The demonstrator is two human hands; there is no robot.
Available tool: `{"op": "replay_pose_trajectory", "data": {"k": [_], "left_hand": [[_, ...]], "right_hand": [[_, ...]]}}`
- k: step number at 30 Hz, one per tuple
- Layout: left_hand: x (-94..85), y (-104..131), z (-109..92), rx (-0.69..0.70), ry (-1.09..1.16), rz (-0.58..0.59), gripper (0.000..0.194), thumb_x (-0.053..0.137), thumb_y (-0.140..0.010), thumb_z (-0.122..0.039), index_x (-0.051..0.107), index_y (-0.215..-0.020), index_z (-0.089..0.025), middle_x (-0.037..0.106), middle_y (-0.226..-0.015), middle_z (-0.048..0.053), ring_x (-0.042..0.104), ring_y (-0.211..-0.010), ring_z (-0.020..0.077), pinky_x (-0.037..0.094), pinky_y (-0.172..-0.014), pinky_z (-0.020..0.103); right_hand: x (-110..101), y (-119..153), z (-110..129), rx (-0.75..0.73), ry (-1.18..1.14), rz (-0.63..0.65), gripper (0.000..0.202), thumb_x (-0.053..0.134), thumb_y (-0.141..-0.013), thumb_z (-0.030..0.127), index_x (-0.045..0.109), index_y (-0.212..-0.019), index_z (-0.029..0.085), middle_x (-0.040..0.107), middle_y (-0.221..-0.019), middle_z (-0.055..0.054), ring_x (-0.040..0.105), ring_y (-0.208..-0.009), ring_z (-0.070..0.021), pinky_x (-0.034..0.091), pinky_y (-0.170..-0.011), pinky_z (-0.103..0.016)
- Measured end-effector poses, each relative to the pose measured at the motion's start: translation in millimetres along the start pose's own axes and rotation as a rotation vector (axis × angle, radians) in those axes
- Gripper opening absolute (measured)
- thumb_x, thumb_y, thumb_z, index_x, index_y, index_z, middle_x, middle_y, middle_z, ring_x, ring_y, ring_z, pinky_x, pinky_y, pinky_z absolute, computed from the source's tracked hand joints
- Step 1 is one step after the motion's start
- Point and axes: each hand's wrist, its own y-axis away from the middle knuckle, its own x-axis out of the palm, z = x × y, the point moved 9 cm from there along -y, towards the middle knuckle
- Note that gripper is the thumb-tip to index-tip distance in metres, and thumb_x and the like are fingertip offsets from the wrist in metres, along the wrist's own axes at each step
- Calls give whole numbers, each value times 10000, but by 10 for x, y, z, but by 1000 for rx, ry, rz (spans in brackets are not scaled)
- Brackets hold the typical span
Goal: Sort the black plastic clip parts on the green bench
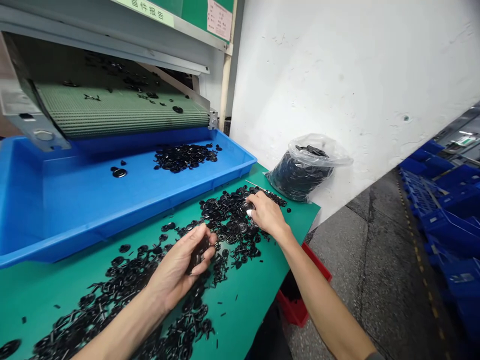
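Observation:
My left hand (187,262) is cupped, with its fingers curled around several black round plastic parts (197,257); the palm hides most of them. Over the far pile of loose black parts (228,215), my right hand (265,211) reaches down, thumb and fingertips closed at a black round part. Those fingertips partly cover it. Discs and small stick-like pieces are mixed in this pile. Below and to the left of my left hand, another heap of black parts (108,295) spreads over the green tabletop (240,305).
A blue tray (90,200) holding black parts sits below a green conveyor belt (123,105). By the white wall stands a clear plastic bag (303,167) full of black parts. A red bin (300,307) is under the table's right edge; blue crates (450,215) line the floor.

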Motion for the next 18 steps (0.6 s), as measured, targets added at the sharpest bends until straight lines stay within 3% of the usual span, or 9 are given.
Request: {"op": "replay_pose_trajectory", "data": {"k": [4, 6, 9, 13, 15, 18], "left_hand": [[-56, -30, 18, -12, -43, -20, 19, 635, -858, -145, 626, -846, -156, 648, -882, 58, 626, -639, 97, 392, -354, 99], [-50, -38, 37, -12, -92, -3, 103, 628, -856, -129, 636, -955, -158, 655, -922, 70, 648, -688, 112, 389, -357, 101], [-3, -25, 79, -6, -175, 39, 136, 603, -892, -249, 623, -998, -167, 643, -831, 44, 607, -624, 100, 337, -336, 106], [64, 25, 164, -32, -288, 90, 243, 616, -872, -407, 581, -833, -171, 617, -642, 7, 479, -473, 77, 228, -321, 117], [79, 48, 185, -33, -355, 98, 239, 626, -864, -400, 549, -803, -182, 606, -584, -13, 418, -441, 66, 184, -336, 117], [106, 73, 199, -18, -452, 110, 233, 578, -889, -419, 520, -820, -204, 585, -534, -44, 339, -420, 65, 156, -358, 131]], "right_hand": [[-57, 150, 81, -83, -103, -90, 188, 441, -835, 107, 579, -915, 207, 592, -950, -39, 564, -794, -183, 429, -693, -286], [-96, 256, 164, -138, -155, -120, 201, 406, -829, 77, 562, -866, 200, 591, -988, -45, 564, -819, -167, 435, -722, -275], [-142, 476, 397, -276, -307, -160, 221, 395, -827, 51, 564, -835, 194, 604, -1013, -56, 575, -893, -162, 449, -777, -273], [-141, 831, 752, -470, -590, -156, 276, 377, -876, 42, 609, -899, 189, 632, -943, -57, 594, -886, -158, 473, -778, -276], [-69, 930, 827, -453, -656, -97, 326, 376, -856, 18, 619, -988, 190, 636, -1028, -67, 599, -953, -160, 481, -830, -281], [29, 958, 762, -307, -745, -55, 395, 415, -795, 1, 617, -1066, 206, 620, -1091, -55, 610, -953, -152, 498, -827, -268]]}}
